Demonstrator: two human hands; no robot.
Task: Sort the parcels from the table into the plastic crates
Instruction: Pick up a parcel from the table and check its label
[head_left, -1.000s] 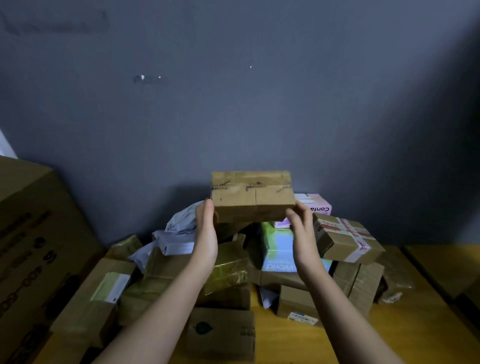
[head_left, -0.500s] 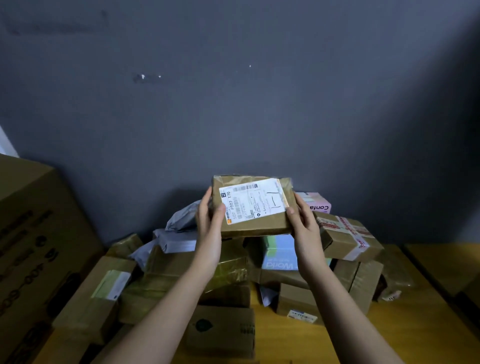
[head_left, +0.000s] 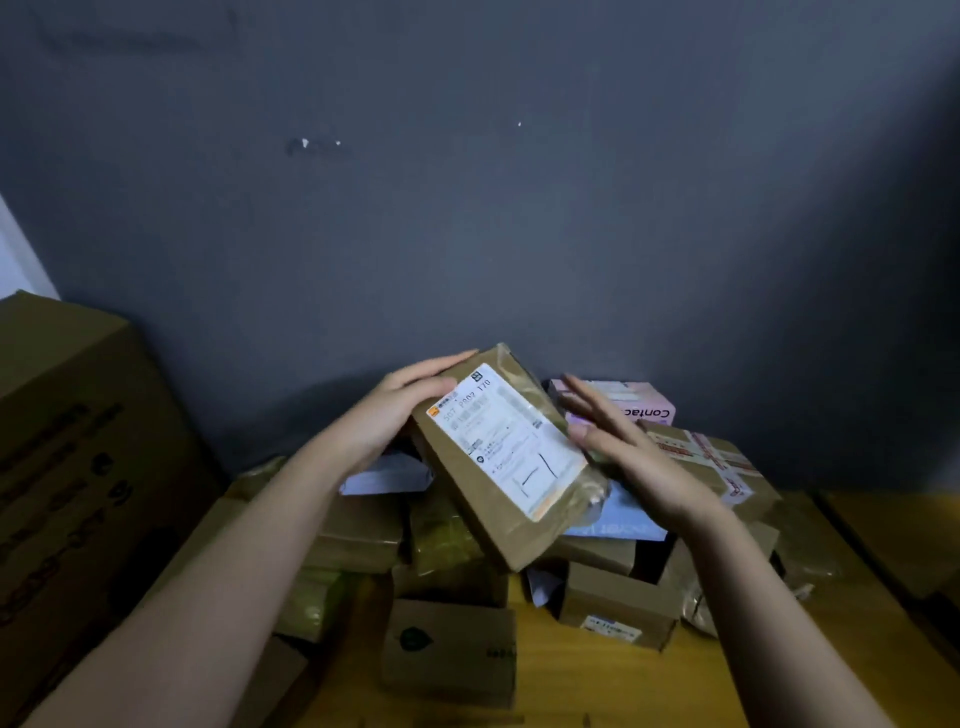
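A flat brown parcel (head_left: 498, 467) with a white shipping label facing me is held tilted above the pile, its lower end pointing toward me. My left hand (head_left: 400, 410) grips its upper left edge, fingers over the top. My right hand (head_left: 623, 452) lies against its right side with fingers spread and flat. Beneath them a heap of parcels (head_left: 452, 540) covers the wooden table (head_left: 623, 675). No plastic crate is in view.
A large cardboard carton (head_left: 67, 467) stands at the left. In the heap are a pink box (head_left: 639, 405), a brown box with red-and-white tape (head_left: 717, 462), a box with a green leaf mark (head_left: 447, 649) and a small labelled box (head_left: 618, 603). A dark grey wall rises behind.
The parcel was turned from its taped side to its label side, then tilted clockwise and lowered. My right hand has loosened from a grip to flat, spread fingers.
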